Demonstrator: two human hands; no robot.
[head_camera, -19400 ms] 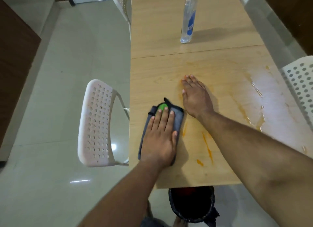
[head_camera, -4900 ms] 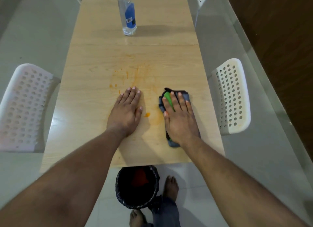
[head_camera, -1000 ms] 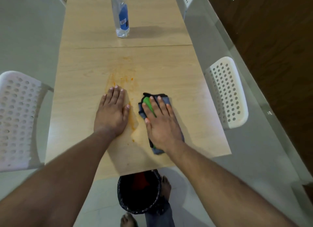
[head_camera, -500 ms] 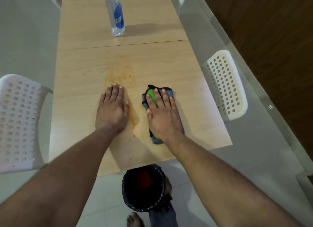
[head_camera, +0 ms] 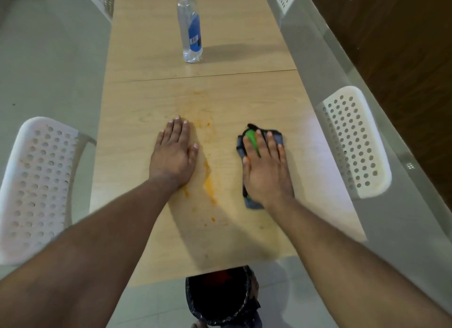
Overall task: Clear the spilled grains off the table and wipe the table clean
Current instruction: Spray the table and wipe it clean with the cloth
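My right hand presses flat on a folded grey cloth with a green patch, on the right half of the wooden table. My left hand lies flat on the bare wood to the left of it, fingers straight. Between the two hands runs an orange smear, with fainter orange specks further up and a few drops nearer the front edge.
A clear water bottle with a blue label stands upright further back. White perforated chairs stand at the left and right. A black-lined bin sits on the floor under the table's near edge.
My right hand has slid the cloth to the right, away from the orange smear, widening the gap between my hands. My left hand stays flat in place.
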